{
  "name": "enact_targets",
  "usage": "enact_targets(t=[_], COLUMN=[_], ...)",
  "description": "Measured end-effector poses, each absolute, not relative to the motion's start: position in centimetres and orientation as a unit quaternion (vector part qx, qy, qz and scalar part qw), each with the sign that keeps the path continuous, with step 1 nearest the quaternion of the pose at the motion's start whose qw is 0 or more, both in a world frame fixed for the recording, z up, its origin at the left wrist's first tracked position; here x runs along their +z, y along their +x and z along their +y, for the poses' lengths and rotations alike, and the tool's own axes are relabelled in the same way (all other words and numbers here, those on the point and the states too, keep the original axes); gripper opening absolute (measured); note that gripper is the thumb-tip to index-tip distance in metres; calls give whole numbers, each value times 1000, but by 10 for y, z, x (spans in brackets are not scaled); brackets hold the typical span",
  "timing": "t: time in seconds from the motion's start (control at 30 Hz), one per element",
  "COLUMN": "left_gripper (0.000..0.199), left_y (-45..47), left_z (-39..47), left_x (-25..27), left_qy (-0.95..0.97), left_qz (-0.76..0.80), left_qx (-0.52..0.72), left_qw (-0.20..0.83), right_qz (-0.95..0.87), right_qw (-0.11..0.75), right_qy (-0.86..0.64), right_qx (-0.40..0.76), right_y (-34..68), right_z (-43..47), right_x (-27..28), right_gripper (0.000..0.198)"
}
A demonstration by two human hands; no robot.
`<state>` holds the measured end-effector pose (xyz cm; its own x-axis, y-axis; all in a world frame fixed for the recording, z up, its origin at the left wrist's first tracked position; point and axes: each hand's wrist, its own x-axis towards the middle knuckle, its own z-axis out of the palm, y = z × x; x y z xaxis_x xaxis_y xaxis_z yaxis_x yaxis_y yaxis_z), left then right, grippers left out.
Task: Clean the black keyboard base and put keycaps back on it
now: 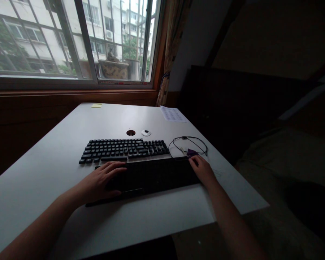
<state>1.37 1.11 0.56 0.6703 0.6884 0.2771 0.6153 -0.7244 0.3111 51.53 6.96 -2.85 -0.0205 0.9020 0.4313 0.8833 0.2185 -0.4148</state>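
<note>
A black keyboard base (157, 175), dark and with no keycaps that I can make out, lies slightly slanted near the front of the white table. My left hand (104, 178) grips its left part, fingers over the far side and thumb toward the near edge. At the right end, my right hand (203, 169) holds the far corner between thumb and fingers. Just beyond the base, black keycaps (119, 148) are set out in keyboard rows on the tabletop. A purple and white object (192, 152), its kind unclear, lies by my right fingertips.
A thin black cable (203, 141) loops on the right of the white table (43, 151). Toward the back are a printed sheet (173, 114), a yellow note (96, 105), a round cable hole (130, 133) and its white cover (146, 133). A barred window stands behind.
</note>
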Motion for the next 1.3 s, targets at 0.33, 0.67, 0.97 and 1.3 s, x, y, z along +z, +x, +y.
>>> enact_targets(t=[0.33,0.67,0.97,1.3], left_gripper=[74,61,37,60], left_y=[13,14,-53,-139], left_z=[11,9,44,128], left_x=[6,13,32,41], left_qy=[911,908,770,710], left_qz=[346,355,514,629], left_qx=[203,206,377,301], left_qw=[95,88,9,101], right_qz=[-721,-712,-681,-647], right_qw=[315,328,360,381], right_qy=[-617,-621,-638,-660], right_qx=[30,22,7,32], right_y=[513,516,519,529], right_z=[67,69,67,71], right_x=[-24,-25,-23,-29], right_gripper=[22,26,27,32])
